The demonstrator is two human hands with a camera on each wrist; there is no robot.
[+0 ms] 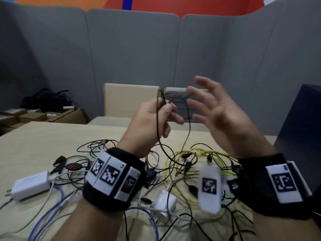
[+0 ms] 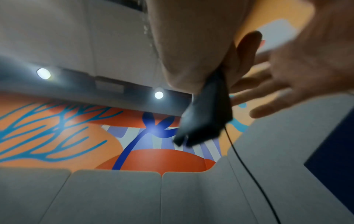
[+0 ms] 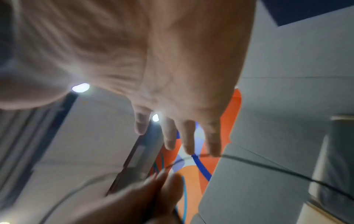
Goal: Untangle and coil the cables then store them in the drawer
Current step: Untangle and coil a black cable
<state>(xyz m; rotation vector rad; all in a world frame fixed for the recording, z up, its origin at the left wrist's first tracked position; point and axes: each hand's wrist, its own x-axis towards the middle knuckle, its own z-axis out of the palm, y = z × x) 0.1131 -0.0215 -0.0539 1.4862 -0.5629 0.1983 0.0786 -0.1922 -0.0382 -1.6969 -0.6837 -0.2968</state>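
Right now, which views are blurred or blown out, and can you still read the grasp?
Head view: right hand motion-smeared, left hand sharp, gripping the black cable. Left wrist view: soft throughout, ceiling lights flare, the dark lump under the palm unreadable. Right wrist view: palm blurred, spread fingers readable, lamp glare between them.

Both bare forearms wear black wristbands (image 1: 114, 178) carrying white tags printed with black square marker codes (image 1: 282, 182).
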